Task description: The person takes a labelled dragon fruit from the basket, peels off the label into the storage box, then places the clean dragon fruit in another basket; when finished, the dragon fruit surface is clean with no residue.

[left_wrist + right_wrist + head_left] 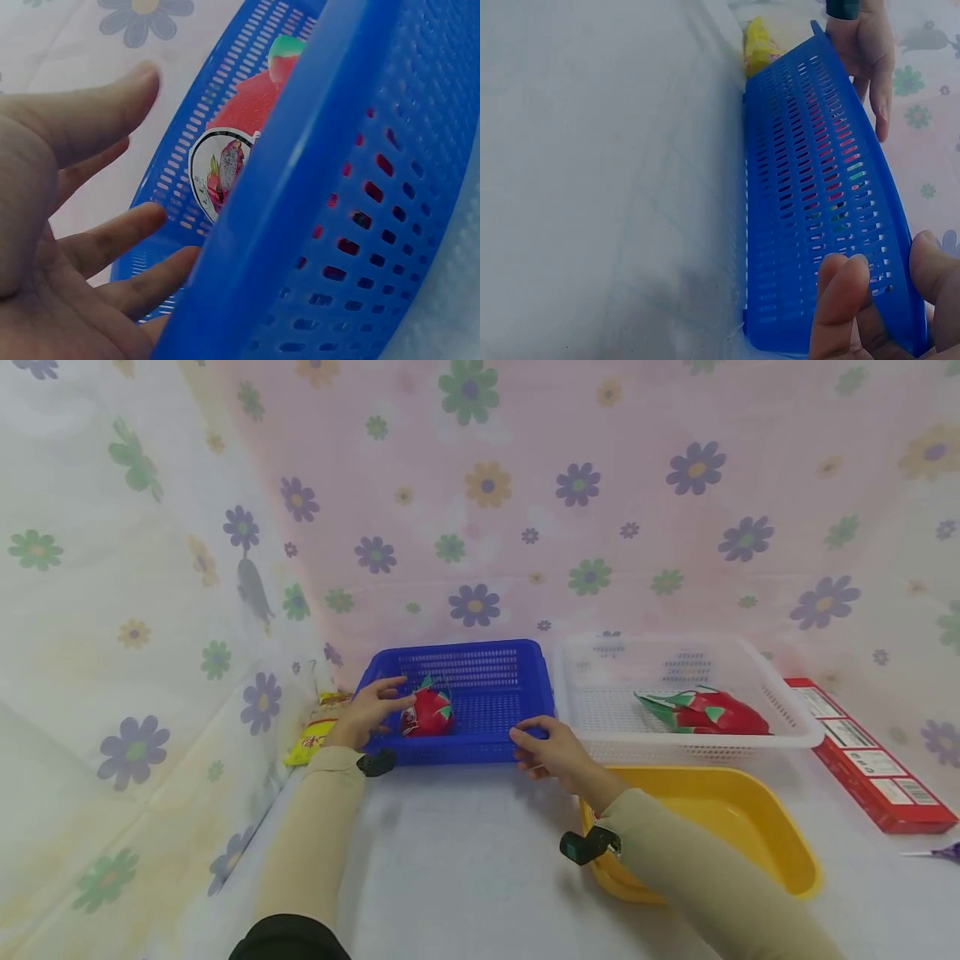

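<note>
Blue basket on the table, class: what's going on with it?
A person's right hand grips the blue basket by its near rim, toward the right. Their left hand is at its left end, beside the red package inside. A similar package lies in the white basket alongside.

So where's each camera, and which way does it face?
Worn on the head: faces forward, down at the blue plastic basket; left hand, right hand, sleeves show.
On the left wrist: faces the dragon-fruit packet; left hand shows.
On the right wrist: faces the basket's outer wall; both hands show.
Head and right-wrist views share the yellow bag.
</note>
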A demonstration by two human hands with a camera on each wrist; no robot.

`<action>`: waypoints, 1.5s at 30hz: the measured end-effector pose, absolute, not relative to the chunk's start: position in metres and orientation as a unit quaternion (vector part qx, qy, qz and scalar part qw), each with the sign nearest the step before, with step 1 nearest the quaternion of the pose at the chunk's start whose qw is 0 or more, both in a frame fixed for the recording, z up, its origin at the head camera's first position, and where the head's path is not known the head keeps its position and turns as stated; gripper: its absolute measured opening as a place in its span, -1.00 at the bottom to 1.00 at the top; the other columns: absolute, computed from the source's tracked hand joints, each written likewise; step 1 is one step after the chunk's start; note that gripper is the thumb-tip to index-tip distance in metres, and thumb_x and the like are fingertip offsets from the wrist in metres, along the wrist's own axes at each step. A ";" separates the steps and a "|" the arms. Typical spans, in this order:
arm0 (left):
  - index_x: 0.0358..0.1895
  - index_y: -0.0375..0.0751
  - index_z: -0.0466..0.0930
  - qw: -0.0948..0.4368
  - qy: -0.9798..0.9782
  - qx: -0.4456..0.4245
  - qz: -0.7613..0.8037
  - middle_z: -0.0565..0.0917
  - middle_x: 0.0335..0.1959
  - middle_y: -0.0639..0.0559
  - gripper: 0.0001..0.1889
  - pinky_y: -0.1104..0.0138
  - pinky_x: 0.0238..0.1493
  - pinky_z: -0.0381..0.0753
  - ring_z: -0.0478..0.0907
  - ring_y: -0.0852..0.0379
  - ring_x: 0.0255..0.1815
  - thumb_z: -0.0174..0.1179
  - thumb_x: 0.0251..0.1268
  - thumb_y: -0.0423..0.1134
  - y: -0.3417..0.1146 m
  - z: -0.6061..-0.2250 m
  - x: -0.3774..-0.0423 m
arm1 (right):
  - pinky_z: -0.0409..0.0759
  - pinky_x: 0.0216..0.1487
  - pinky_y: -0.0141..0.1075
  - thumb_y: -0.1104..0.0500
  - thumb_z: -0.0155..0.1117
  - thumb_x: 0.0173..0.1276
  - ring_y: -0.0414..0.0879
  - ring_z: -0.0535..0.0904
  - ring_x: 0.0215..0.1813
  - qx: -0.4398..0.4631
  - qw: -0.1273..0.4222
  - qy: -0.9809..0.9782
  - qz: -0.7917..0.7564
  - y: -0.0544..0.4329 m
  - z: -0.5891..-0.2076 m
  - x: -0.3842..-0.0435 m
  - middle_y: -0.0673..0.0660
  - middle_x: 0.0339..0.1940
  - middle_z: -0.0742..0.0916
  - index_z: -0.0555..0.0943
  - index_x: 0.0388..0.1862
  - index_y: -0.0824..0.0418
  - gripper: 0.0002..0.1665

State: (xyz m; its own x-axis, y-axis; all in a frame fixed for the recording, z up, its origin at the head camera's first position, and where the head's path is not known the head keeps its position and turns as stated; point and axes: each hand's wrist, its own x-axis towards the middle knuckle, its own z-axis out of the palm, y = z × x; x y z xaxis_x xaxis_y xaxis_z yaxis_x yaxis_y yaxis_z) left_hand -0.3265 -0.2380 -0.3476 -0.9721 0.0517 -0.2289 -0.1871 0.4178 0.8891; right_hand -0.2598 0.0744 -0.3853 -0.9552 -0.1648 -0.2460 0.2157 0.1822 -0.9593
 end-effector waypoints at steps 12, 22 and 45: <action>0.56 0.09 0.07 0.178 0.844 -0.045 0.503 0.06 0.57 -0.28 -0.19 -0.25 0.44 0.24 0.11 -0.32 0.54 0.28 0.31 -0.06 -0.231 -0.354 -0.336 | 0.68 -0.40 -0.33 -0.09 0.23 0.43 0.06 0.71 -0.25 0.026 0.146 0.775 -0.615 0.074 -0.387 -0.260 0.19 -0.18 0.71 0.45 0.25 0.11 -0.48; 0.58 0.09 0.01 0.215 0.827 -0.049 0.517 0.08 0.56 -0.27 -0.18 -0.20 0.51 0.15 0.12 -0.33 0.52 0.26 0.34 -0.20 -0.235 -0.352 -0.335 | 0.69 -0.39 -0.31 -0.11 0.25 0.41 0.09 0.71 -0.22 0.024 0.144 0.778 -0.611 0.072 -0.389 -0.260 0.18 -0.21 0.72 0.48 0.22 0.08 -0.50; 0.58 0.17 0.00 0.228 0.858 0.046 0.457 0.09 0.54 -0.25 -0.14 -0.04 0.45 0.34 0.18 -0.21 0.46 0.30 0.30 -0.16 -0.198 -0.365 -0.348 | 0.66 -0.43 -0.33 -0.11 0.19 0.44 0.08 0.71 -0.25 0.020 0.162 0.766 -0.621 0.075 -0.390 -0.259 0.22 -0.20 0.73 0.45 0.22 0.08 -0.52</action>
